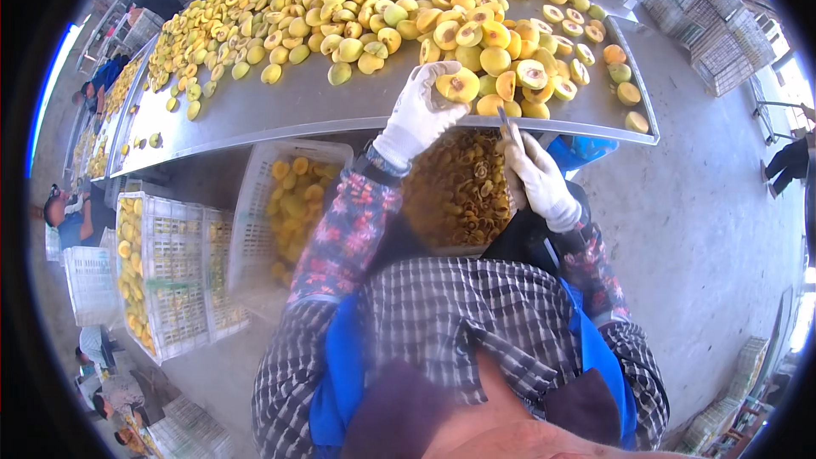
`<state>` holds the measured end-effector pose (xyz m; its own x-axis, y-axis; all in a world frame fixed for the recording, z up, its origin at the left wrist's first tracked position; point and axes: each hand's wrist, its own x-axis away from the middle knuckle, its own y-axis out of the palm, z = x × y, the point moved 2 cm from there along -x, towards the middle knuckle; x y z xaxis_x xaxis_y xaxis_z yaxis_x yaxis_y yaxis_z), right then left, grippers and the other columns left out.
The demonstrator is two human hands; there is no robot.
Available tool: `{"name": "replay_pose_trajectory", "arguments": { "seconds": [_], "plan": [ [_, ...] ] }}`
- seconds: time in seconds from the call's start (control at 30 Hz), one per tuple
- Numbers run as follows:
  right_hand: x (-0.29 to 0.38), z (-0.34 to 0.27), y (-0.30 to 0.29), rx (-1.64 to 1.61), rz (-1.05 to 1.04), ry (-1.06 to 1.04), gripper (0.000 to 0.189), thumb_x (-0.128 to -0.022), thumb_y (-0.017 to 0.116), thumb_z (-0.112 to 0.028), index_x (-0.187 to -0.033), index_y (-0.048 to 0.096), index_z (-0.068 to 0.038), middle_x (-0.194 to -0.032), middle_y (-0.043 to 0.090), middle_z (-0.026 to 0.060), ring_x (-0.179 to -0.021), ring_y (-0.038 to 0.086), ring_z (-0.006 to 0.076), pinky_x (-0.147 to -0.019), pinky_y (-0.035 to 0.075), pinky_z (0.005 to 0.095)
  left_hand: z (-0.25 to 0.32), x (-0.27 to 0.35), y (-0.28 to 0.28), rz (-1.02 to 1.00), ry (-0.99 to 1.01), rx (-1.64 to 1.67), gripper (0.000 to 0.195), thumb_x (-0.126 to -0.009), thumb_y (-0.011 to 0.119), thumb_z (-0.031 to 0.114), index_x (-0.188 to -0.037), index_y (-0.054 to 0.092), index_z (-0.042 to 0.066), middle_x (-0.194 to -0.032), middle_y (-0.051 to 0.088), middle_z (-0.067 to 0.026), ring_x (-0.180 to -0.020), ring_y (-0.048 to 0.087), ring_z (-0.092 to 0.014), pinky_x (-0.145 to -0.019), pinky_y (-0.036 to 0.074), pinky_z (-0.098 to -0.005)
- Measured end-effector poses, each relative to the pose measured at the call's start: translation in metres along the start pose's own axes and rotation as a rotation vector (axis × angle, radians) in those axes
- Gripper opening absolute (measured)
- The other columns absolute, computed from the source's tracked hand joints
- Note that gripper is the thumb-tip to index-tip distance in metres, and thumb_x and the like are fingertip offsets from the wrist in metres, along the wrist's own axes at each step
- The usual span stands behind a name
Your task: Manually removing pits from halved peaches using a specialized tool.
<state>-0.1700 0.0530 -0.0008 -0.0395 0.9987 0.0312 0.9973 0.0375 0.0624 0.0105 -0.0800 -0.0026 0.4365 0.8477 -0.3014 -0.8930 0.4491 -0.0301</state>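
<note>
My left hand point(422, 111), in a white knit glove, holds a halved yellow peach point(458, 85) between thumb and fingers, its cut face with a brown centre turned up, above the table's near edge. My right hand point(539, 172), gloved alike, grips a small metal hand tool point(504, 120), its tip pointing up toward the peaches; the fingers hide most of the tool. Many halved peaches point(349, 50) lie heaped on the metal table point(268, 108), cut faces up or down. Below the hands, a container of brownish peach scraps point(472, 188) stands against the table.
A white crate point(252, 204) of peach pieces stands under the table edge at left, beside stacked crates point(175, 274) of peaches. A raised metal rim point(382, 122) borders the table. A blue container point(583, 150) is below right. Empty crates point(717, 32) and several people are farther off.
</note>
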Motion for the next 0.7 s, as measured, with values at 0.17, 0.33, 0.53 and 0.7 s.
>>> {"name": "replay_pose_trajectory", "arguments": {
  "seconds": [0.17, 0.33, 0.53, 0.7],
  "plan": [
    [-0.025, -0.016, 0.028, 0.686, 0.080, -0.480, 0.025, -0.095, 0.055, -0.018, -0.111, 0.050, 0.001, -0.074, 0.056, 0.0102, -0.067, 0.059, 0.0224, -0.061, 0.045, 0.0331, 0.026, 0.023, 0.008, 0.032, 0.023, 0.263, 0.069, -0.077, 0.059, -0.009, -0.140, 0.036, 0.005, -0.126, 0.047, -0.0083, -0.123, 0.045, -0.018, -0.101, 0.045, -0.0330],
    [-0.018, -0.017, 0.053, 0.617, -0.038, -0.432, 0.020, -0.095, 0.053, -0.015, -0.109, 0.050, -0.001, -0.076, 0.056, 0.0154, -0.068, 0.058, 0.0325, -0.064, 0.045, 0.0375, 0.032, 0.034, 0.018, 0.081, 0.029, 1.068, 0.052, -0.094, 0.057, 0.027, -0.137, 0.040, 0.004, -0.123, 0.052, -0.0118, -0.113, 0.053, -0.024, -0.094, 0.048, -0.0372],
    [-0.014, -0.016, 0.052, 0.778, 0.012, -0.415, 0.019, -0.092, 0.055, -0.011, -0.107, 0.050, -0.001, -0.082, 0.059, 0.0199, -0.076, 0.060, 0.0379, -0.065, 0.047, 0.0407, 0.028, 0.033, 0.030, 0.365, -0.169, 1.111, 0.042, -0.097, 0.052, 0.040, -0.119, 0.048, 0.004, -0.106, 0.058, -0.0135, -0.090, 0.061, -0.028, -0.079, 0.053, -0.0400],
    [-0.014, -0.026, 0.058, 0.865, 0.115, -0.529, 0.024, -0.090, 0.057, -0.010, -0.110, 0.050, 0.000, -0.080, 0.060, 0.0208, -0.074, 0.061, 0.0398, -0.062, 0.048, 0.0435, 0.033, 0.038, 0.029, 0.391, -0.141, 0.855, 0.044, -0.099, 0.050, 0.041, -0.120, 0.047, 0.003, -0.107, 0.057, -0.0121, -0.096, 0.060, -0.025, -0.083, 0.052, -0.0375]
  ]
}}
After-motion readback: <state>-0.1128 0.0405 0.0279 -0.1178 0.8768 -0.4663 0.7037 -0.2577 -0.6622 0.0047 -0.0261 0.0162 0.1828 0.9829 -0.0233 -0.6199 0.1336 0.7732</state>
